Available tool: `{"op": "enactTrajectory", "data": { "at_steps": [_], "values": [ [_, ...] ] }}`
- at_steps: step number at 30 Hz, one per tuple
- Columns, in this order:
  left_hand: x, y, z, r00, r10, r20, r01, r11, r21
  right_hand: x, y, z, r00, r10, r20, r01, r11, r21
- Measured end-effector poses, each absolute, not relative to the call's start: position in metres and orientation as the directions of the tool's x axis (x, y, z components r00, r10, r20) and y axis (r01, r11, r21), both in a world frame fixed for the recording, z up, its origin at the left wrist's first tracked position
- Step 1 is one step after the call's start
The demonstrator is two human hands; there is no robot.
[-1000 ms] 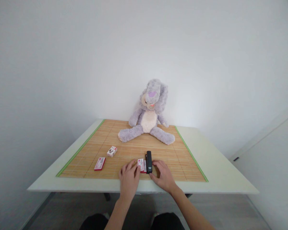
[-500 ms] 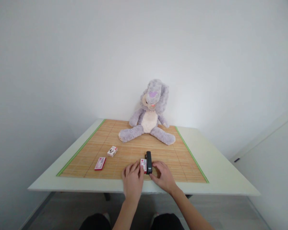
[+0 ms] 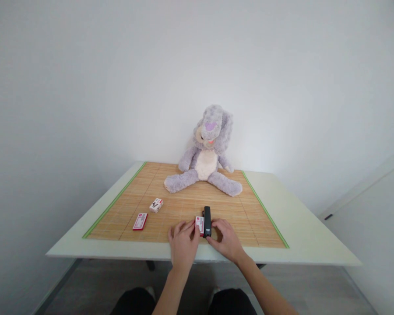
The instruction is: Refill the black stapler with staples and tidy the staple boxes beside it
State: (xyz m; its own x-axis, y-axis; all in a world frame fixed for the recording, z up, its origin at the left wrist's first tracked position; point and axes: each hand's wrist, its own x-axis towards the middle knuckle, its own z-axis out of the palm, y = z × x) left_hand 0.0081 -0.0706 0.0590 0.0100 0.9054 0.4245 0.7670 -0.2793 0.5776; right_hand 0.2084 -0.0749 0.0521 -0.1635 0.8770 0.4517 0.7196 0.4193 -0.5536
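Noting: L hand (image 3: 183, 245) shifted from 9 to 7 o'clock of small red-and-white cardboard box (image 3: 200, 225), fingers spread, tips on it, no grip. R hand (image 3: 228, 240) curled against black oblong stapler (image 3: 207, 221) at box's 3 o'clock; grip unclear.

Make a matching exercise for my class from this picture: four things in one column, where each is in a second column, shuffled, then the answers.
Column one
1. plush rabbit
2. black stapler
3. flat red box
4. left hand

Column two
A. lies near the front left of the mat, away from both hands
B. sits at the mat's far edge
C. fingers touch the small box beside the stapler
D. lies at the fingertips of the right hand

Pairs: 1-B, 2-D, 3-A, 4-C
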Motion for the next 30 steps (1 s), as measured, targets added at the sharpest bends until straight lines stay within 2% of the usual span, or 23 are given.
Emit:
{"op": "enactTrajectory", "data": {
  "at_steps": [17,24,27,30],
  "values": [
    [0.011,-0.074,0.059,0.031,0.899,0.436,0.772,-0.299,0.561,0.208,-0.075,0.053,-0.161,0.881,0.445,0.727,0.411,-0.55],
    [0.005,-0.071,0.054,0.051,0.9,0.434,0.725,-0.332,0.604,0.208,-0.076,0.051,-0.129,0.889,0.44,0.733,0.384,-0.561],
    [-0.024,-0.064,0.054,-0.064,0.883,0.466,0.783,-0.245,0.571,0.209,-0.075,0.05,-0.13,0.891,0.435,0.734,0.381,-0.562],
    [-0.071,-0.057,0.054,-0.316,0.818,0.481,0.852,0.022,0.523,0.211,-0.075,0.049,-0.128,0.895,0.427,0.736,0.375,-0.564]
  ]
}}
